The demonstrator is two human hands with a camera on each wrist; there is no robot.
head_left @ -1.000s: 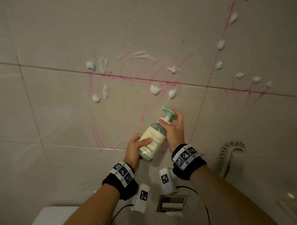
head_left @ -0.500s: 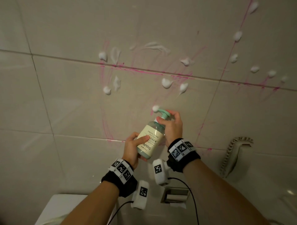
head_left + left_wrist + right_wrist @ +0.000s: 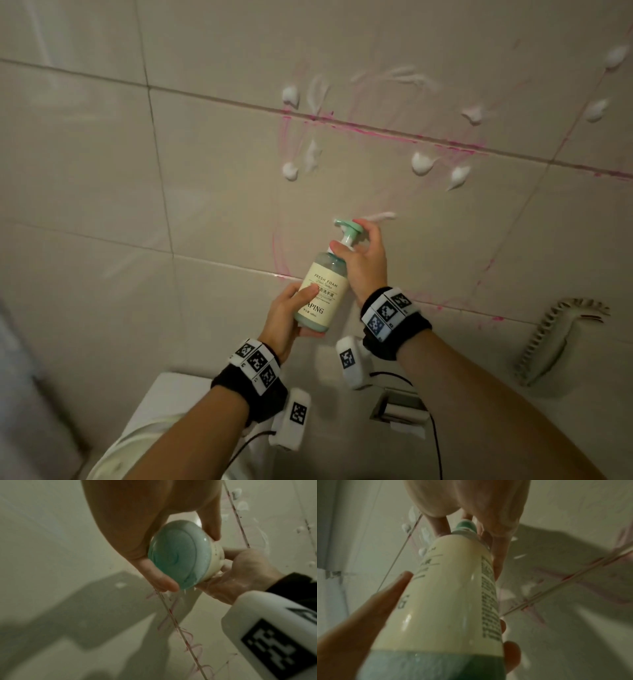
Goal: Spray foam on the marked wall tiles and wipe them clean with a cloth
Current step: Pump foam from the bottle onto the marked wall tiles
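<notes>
Nearest to you, the white toilet tank (image 3: 178,394) sat under your left forearm, with a recessed paper holder (image 3: 399,409) on the wall below your right wrist. Both wrists wore black bands with square-patterned tags.

Your left hand (image 3: 286,320) gripped the lower body of the foam bottle (image 3: 322,291), thumb across the cream label and fingers curled round the far side; the left wrist view showed its teal base (image 3: 178,555) cupped between thumb and fingers. Your right hand (image 3: 364,260) was at the bottle's neck, thumb and fingers curled round the stem under the mint-green pump head (image 3: 347,228). The bottle was tilted, its nozzle pointing up and left, close to the wall tiles (image 3: 212,198).

Just beyond your right fingers a thin white smear of foam (image 3: 382,216) lay on the tile. Farther up, pink marker lines (image 3: 394,132) ran along the grout, with foam dabs (image 3: 422,162) scattered round them and more toward the upper right. A cream ridged fixture (image 3: 555,339) hung on the wall at the right.
</notes>
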